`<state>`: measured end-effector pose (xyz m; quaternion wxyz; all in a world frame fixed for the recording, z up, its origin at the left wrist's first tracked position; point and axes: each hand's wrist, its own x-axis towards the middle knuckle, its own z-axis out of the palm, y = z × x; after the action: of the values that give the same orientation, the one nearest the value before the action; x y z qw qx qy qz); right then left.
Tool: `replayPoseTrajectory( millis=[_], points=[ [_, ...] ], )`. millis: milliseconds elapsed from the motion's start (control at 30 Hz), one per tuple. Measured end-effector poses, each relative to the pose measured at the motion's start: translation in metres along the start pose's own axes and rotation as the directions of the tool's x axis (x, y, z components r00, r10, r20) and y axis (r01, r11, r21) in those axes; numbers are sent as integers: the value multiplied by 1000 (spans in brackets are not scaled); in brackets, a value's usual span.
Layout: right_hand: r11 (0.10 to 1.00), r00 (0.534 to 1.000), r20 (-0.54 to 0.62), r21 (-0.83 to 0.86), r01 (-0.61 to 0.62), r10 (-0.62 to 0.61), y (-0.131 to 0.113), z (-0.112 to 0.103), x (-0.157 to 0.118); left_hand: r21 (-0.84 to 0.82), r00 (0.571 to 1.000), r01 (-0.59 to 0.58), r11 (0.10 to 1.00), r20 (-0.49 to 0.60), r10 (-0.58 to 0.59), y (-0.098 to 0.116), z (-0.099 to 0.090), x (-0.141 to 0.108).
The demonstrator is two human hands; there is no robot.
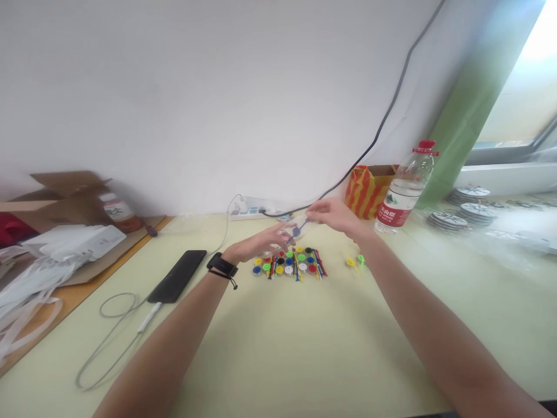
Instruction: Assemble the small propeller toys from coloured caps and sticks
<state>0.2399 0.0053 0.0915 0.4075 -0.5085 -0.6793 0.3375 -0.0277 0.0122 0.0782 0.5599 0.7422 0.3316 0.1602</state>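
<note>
My left hand (265,241), a black band on its wrist, is raised over the table with its fingers closed around clear, crinkled plastic that looks like a small bag. A blue disc with a thin blue strip (296,231) shows between the hands, in or against that plastic. My right hand (333,215) pinches at the strip's upper end. Below them lie rows of colored round discs (288,270) in blue, white, yellow, green, red and black, with thin colored sticks (321,264) among them. A yellow disc (350,263) and a green piece (361,260) lie apart, near my right forearm.
A black phone (177,276) with a white cable lies at left. Behind are a power strip (248,213), a red-yellow bag (363,191) and a large water bottle (404,188). A cardboard box (65,197) stands far left, and stacked round plates (450,220) sit at right.
</note>
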Motion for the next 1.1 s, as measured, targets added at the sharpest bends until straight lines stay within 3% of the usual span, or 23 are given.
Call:
replayPoseTrajectory(
  millis=[67,167,200,267,433,600,867,1000,1100],
  points=[
    [997,998,33,-66,50,-48,4,-9,1,-11,1000,12,1000,14,-12,1,0,0],
    [964,997,-20,-259,60,-68,21,-35,5,-30,998,28,999,58,-26,1,-2,-3],
    [925,999,-23,-380,20,-32,30,-45,6,-37,997,30,999,70,-28,1,-3,-4],
    [795,985,18,-594,-126,169,50,-61,7,-51,996,32,998,81,-28,1,-4,-6],
    [684,912,74,-687,-247,404,90,-72,-1,-96,992,53,994,119,-42,0,-5,-6],
    [657,880,80,-698,-285,467,91,-73,-2,-120,988,54,991,149,-36,0,-7,-7],
    [664,925,-26,-688,-292,380,57,-98,-7,-183,986,47,982,167,-16,-2,-10,-7],
    [781,987,-80,-604,-157,136,32,-100,-13,-199,984,57,978,178,-22,-6,-11,-6],
    [911,989,-117,-412,32,-88,8,-94,-21,-208,983,43,977,184,-4,-6,-11,-6]
  ],
)
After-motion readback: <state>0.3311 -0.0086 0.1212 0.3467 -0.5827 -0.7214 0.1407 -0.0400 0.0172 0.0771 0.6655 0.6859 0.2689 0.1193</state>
